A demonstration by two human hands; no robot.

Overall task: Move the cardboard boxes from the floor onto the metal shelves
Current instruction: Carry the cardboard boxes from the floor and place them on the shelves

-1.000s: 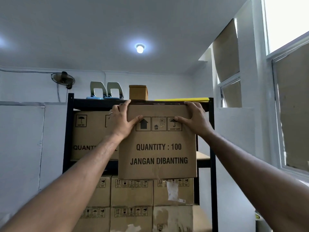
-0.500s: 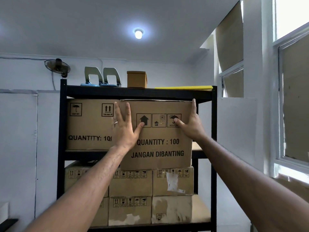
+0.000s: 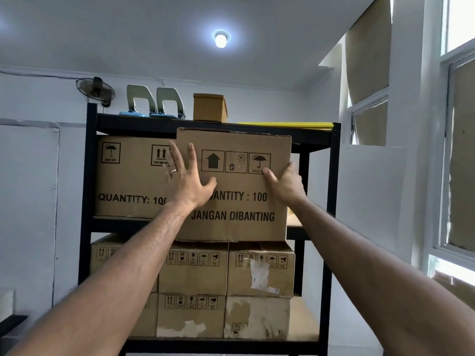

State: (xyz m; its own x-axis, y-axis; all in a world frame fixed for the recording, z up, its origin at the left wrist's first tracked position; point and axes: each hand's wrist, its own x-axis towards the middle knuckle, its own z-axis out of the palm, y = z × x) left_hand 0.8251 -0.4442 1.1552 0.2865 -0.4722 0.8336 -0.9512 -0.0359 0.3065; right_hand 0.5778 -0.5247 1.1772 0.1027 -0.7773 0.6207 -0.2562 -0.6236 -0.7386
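A cardboard box (image 3: 239, 222) printed "QUANTITY : 100 / JANGAN DIBANTING" sits at the front of the upper level of the black metal shelf (image 3: 88, 176). Its front face sticks out past the shelf rails. My left hand (image 3: 189, 181) lies flat on the box's front left part, fingers spread. On the box's right edge is my right hand (image 3: 285, 185), thumb on the front and fingers round the side. A similar box (image 3: 128, 181) stands beside it on the left, on the same level.
Several smaller boxes (image 3: 192, 268) fill the levels below. On the top board stand two hole punches (image 3: 154, 104), a small brown box (image 3: 209, 107) and a yellow sheet (image 3: 288, 124). A wall fan (image 3: 95, 89) hangs at the left; a window (image 3: 460, 150) is at the right.
The box has gone further onto the upper shelf level. My hands shifted from its top corners: the left now lies flat on the front, the right holds the right edge.
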